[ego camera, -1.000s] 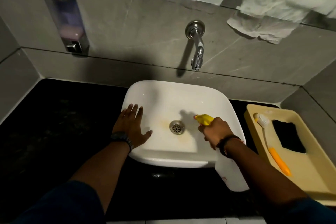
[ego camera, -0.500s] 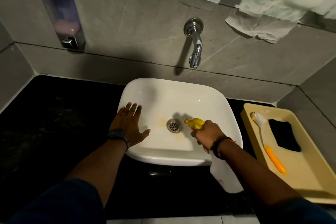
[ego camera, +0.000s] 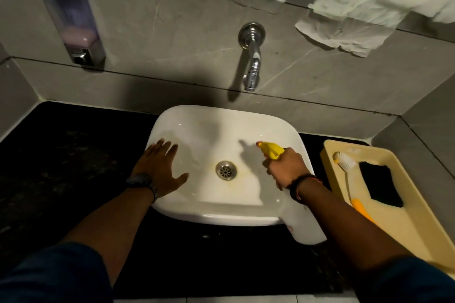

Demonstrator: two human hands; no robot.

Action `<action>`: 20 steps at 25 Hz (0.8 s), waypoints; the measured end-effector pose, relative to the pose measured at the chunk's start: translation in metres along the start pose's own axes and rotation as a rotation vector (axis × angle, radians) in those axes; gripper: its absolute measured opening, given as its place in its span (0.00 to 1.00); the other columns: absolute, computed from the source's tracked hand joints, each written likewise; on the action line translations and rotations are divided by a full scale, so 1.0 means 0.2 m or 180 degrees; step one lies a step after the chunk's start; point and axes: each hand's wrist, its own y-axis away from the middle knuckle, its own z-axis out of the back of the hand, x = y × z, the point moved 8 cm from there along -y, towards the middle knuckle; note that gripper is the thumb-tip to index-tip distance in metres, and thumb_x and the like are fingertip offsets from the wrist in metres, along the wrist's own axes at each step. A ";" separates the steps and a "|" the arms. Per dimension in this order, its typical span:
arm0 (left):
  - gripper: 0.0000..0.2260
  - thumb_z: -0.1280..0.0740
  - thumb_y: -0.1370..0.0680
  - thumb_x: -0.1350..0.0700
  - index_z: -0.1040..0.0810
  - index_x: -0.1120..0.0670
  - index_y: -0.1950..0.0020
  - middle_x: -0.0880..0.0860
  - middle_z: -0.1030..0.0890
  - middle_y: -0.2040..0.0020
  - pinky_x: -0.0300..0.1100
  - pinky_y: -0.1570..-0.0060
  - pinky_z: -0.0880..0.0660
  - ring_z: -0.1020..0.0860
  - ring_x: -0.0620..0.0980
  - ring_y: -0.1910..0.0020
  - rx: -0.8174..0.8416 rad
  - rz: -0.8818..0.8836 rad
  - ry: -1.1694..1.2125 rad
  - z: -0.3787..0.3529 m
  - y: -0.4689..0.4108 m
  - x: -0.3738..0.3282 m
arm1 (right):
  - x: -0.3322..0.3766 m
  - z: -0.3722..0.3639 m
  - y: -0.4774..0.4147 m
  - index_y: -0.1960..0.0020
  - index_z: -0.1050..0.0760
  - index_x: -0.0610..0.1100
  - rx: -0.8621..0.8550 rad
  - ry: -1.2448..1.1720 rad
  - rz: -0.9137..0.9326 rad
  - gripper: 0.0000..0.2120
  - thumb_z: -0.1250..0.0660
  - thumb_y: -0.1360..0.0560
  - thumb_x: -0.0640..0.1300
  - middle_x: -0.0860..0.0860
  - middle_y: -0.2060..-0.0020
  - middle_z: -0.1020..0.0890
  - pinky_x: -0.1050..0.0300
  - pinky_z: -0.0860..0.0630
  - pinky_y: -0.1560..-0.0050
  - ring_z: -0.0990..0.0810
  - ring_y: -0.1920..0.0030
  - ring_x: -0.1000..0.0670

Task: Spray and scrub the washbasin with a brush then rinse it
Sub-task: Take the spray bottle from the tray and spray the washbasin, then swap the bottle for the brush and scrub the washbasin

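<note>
Two hands at our basin (ego camera: pixel 278 130): left hand (ego camera: pixel 161 170) flat on its rim, fingers spread; right hand (ego camera: pixel 286 167) clamped on sprayer (ego camera: pixel 270 150) over the bowl; brush (ego camera: pixel 349 179) untouched in tray (ego camera: pixel 403 226), scrubbing and rinsing remaining.

Single head cam, looks steeply down, close over washbasin (ego camera: pixel 221 130) & tiled wall behind.

A white spray bottle (ego camera: pixel 305 226) with a yellow nozzle (ego camera: pixel 270 149) is gripped by the right hand (ego camera: pixel 286 167) over the washbasin (ego camera: pixel 221 128), the left hand (ego camera: pixel 160 167) laid flat on the rim opposite.
</note>
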 end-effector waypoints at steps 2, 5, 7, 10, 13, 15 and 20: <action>0.39 0.40 0.30 0.33 0.42 0.53 0.27 0.56 0.42 0.24 0.52 0.26 0.49 0.48 0.55 0.25 0.0055 0.0034 0.0147 0.01 -0.03 -0.04 | -0.05 0.22 -0.02 0.56 0.18 0.43 -0.0467 -0.0281 0.0186 0.10 0.34 0.33 0.45 0.41 0.65 0.17 0.48 0.21 0.70 0.21 0.71 0.39; 0.34 0.34 0.31 0.36 0.36 0.52 0.30 0.56 0.34 0.28 0.54 0.30 0.38 0.38 0.57 0.29 0.0002 -0.0056 0.0842 0.07 -0.16 -0.34 | -0.24 0.62 -0.02 0.49 0.20 0.38 -0.1461 -0.0930 0.0413 0.12 0.32 0.29 0.44 0.36 0.63 0.17 0.42 0.21 0.63 0.22 0.68 0.36; 0.31 0.34 0.30 0.37 0.33 0.51 0.32 0.56 0.31 0.31 0.53 0.34 0.34 0.34 0.57 0.32 -0.0051 -0.0504 0.1145 0.10 -0.26 -0.75 | -0.49 0.88 -0.02 0.47 0.21 0.36 -0.2102 -0.1332 0.0356 0.12 0.31 0.26 0.43 0.34 0.61 0.18 0.40 0.21 0.60 0.22 0.66 0.37; 0.26 0.33 0.30 0.40 0.27 0.52 0.37 0.57 0.25 0.38 0.50 0.38 0.30 0.28 0.58 0.38 -0.0360 -0.1221 0.1375 0.11 -0.33 -1.42 | -0.91 1.15 -0.03 0.40 0.22 0.42 -0.2674 -0.1582 0.0176 0.14 0.32 0.25 0.44 0.41 0.61 0.17 0.58 0.21 0.60 0.20 0.65 0.53; 0.27 0.33 0.31 0.40 0.28 0.51 0.37 0.57 0.26 0.37 0.50 0.39 0.29 0.28 0.57 0.39 -0.0179 -0.1661 0.1468 -0.02 -0.35 -1.96 | -1.34 1.32 -0.08 0.42 0.21 0.42 -0.2976 -0.1687 -0.0173 0.14 0.31 0.24 0.46 0.43 0.53 0.18 0.48 0.21 0.48 0.17 0.50 0.43; 0.31 0.35 0.31 0.37 0.34 0.50 0.32 0.55 0.30 0.32 0.50 0.34 0.33 0.32 0.56 0.33 0.0061 -0.1840 0.1286 -0.17 -0.37 -2.21 | -1.54 1.38 -0.11 0.42 0.22 0.42 -0.3068 -0.1628 -0.0220 0.13 0.32 0.24 0.47 0.44 0.52 0.19 0.43 0.22 0.45 0.19 0.49 0.41; 0.42 0.40 0.33 0.32 0.52 0.49 0.26 0.53 0.49 0.22 0.49 0.28 0.52 0.51 0.54 0.24 0.0209 -0.1877 0.0716 -0.48 -0.44 -2.53 | -1.86 1.43 -0.18 0.36 0.25 0.44 -0.3138 -0.1680 -0.0142 0.16 0.33 0.23 0.46 0.48 0.44 0.20 0.53 0.26 0.41 0.21 0.42 0.47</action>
